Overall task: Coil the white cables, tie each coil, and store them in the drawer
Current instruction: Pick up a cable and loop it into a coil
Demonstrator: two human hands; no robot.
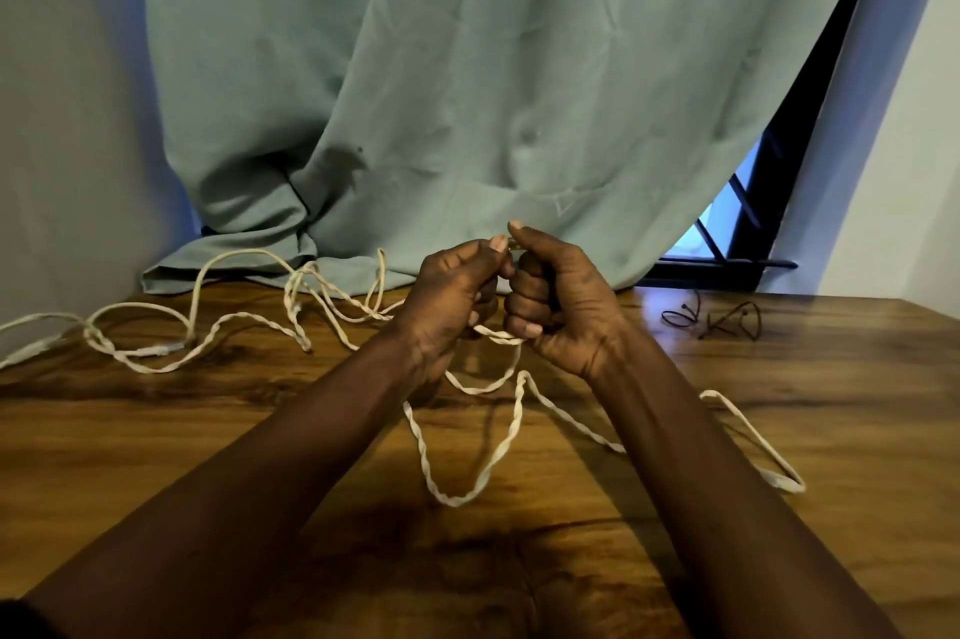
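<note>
A long white twisted cable (470,469) lies in loose loops over the wooden table (156,430). Its tangled part spreads to the far left (218,326), and one loop runs out to the right (753,436). My left hand (449,295) and my right hand (558,295) are raised together above the table's middle, thumbs touching at the top. Both are closed on the cable, which passes between them under the fingers and hangs down in a loop toward me. No drawer is in view.
Thin black ties (722,319) lie on the table at the back right. A green curtain (467,93) hangs behind the table and rests on its far edge. A dark window frame (737,233) shows at the right.
</note>
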